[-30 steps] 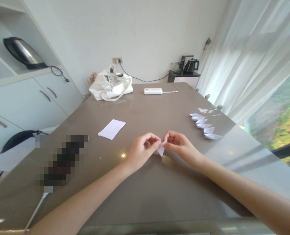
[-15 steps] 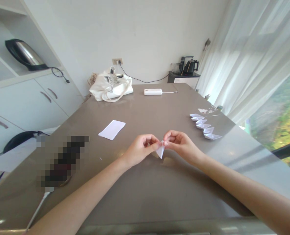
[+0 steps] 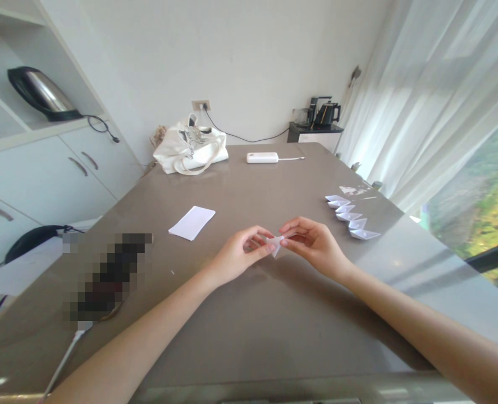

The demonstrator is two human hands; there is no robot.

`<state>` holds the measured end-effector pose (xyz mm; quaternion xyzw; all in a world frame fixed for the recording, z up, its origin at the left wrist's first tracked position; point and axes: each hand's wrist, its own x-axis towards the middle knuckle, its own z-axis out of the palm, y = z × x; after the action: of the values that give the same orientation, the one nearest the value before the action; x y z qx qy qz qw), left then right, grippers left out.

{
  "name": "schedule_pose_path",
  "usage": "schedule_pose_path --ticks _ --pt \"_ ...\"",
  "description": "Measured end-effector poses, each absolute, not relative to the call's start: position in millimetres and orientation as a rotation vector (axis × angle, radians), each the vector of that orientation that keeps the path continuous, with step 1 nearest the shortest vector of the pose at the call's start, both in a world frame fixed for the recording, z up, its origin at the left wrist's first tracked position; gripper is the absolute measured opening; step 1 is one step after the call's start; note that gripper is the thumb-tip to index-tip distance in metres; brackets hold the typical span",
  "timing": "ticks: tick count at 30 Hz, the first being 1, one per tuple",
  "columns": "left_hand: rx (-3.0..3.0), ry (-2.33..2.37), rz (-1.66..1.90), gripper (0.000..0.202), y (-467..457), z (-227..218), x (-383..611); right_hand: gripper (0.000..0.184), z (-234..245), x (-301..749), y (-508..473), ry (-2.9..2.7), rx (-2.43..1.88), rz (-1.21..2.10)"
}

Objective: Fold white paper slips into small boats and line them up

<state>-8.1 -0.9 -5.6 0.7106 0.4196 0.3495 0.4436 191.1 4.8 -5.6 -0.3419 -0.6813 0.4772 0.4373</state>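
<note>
Between my hands, above the brown table [image 3: 249,325], is a small folded white paper [image 3: 276,247] with a point facing down. My left hand [image 3: 243,249] pinches its left side between thumb and fingers. On the opposite side my right hand [image 3: 310,242] grips the other edge, thumb below and fingers above. Fingertips hide part of the folds. Several folded paper boats [image 3: 348,215] stand in a slanting row to the right of my right hand. A stack of white paper sheets [image 3: 192,223] lies to the left, beyond my left hand.
A white bag [image 3: 193,148] and a white power bank [image 3: 262,157] with a short cable sit at the table's far end. At the left lies a blurred-out object [image 3: 109,278] with a cable. Curtains [image 3: 425,95] hang along the right.
The folded paper has changed from a long downward triangle to a wider shape with a shorter point. My right hand's fingers have lifted slightly and spread over its top.
</note>
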Motion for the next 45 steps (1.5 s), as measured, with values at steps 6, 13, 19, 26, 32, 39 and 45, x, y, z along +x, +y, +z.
schedule_pose_path --ticks 6,13,19,26,32,39,45 --pt "1.828 0.99 0.944 0.021 -3.4 -5.4 -6.0 0.018 0.4 194.2 5.2 -2.026 -0.895 0.719" --pt "1.916 1.008 0.969 0.018 -3.0 -5.9 -7.4 0.027 -3.7 196.0 9.2 -2.036 -0.953 0.965" --pt "1.711 0.996 0.956 0.025 -3.7 -12.9 -3.4 0.029 -6.6 190.9 6.1 -1.792 -0.919 1.172" --pt "1.555 0.901 0.936 0.033 -3.7 -10.1 0.1 0.03 -7.8 189.7 6.7 -1.678 -0.924 1.211" --pt "1.571 0.889 0.958 0.023 -5.2 -6.0 0.5 0.033 -9.5 186.6 6.3 -1.571 -0.929 1.31" --pt "1.554 0.908 0.993 0.022 -4.2 -8.4 -0.4 0.033 -11.5 188.9 10.7 -1.63 -1.021 1.388" --pt "1.507 0.987 0.949 0.023 -3.3 -8.6 -0.6 0.034 -12.4 190.6 11.8 -1.693 -1.072 1.382"
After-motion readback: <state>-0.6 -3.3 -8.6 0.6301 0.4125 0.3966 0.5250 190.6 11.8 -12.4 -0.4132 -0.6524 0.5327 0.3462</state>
